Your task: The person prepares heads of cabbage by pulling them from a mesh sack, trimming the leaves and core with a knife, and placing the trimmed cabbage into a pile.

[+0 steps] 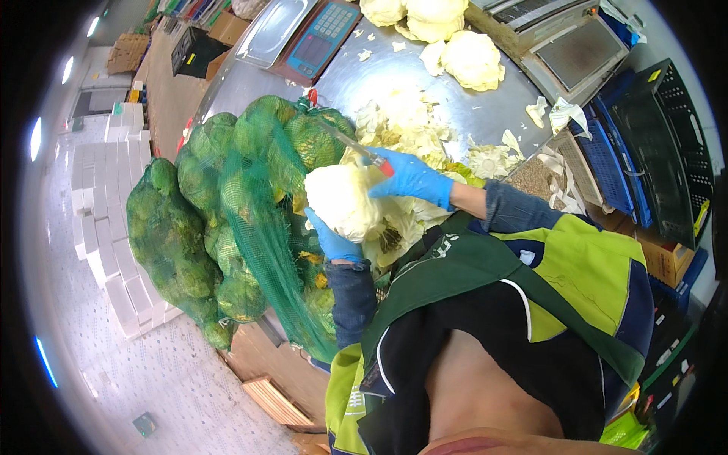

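My left hand [335, 238], in a blue glove, supports a pale, trimmed cabbage head [341, 200] from its lower left side. My right hand [412, 177], also gloved in blue, is closed around the red handle of a knife [355, 147]; its blade points up and left, above the cabbage, and the fingers reach the cabbage's right side. Loose cabbage leaves [404, 122] lie heaped just beyond my hands, with more leaves under the cabbage. Green mesh sacks of cabbages [244, 210] stand left of my hands.
Several trimmed cabbages [472, 60] sit at the far side of the steel table [515, 114]. A digital scale [318, 42] stands at the far left, a wrapping machine [580, 51] at the far right. Plastic crates [614, 159] stand at right. White boxes [116, 227] are stacked at left.
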`<state>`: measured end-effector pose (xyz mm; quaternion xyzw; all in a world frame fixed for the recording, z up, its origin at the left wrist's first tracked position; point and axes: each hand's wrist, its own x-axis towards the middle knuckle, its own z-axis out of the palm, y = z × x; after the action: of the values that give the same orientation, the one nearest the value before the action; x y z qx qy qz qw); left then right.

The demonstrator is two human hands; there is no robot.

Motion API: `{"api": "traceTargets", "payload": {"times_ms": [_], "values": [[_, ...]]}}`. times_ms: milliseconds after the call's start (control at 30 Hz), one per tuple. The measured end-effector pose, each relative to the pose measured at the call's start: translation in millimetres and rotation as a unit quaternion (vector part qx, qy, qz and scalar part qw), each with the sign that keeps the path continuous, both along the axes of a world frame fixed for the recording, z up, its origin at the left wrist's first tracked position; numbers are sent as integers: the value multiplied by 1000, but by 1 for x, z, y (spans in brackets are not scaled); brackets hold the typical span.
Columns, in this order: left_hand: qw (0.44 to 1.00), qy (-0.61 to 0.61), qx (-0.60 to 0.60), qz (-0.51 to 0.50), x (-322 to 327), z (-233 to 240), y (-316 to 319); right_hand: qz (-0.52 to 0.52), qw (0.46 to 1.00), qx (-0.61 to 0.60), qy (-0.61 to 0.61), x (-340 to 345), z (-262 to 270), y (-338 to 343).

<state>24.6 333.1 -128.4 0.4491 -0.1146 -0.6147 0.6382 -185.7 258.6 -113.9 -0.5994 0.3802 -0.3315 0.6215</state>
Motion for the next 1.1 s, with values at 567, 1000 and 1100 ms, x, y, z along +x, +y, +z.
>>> {"api": "traceTargets", "payload": {"times_ms": [567,1000,1100], "values": [[992,-73,-80,59,39,-25,2,-75,989,-129,17,-40,-15,32],[868,-489,46,69,-31,18,-17,-35,940,333,-71,-19,-8,8],[957,-245,43,149,-20,25,-32,-44,932,346,-102,-21,-12,8]]}}
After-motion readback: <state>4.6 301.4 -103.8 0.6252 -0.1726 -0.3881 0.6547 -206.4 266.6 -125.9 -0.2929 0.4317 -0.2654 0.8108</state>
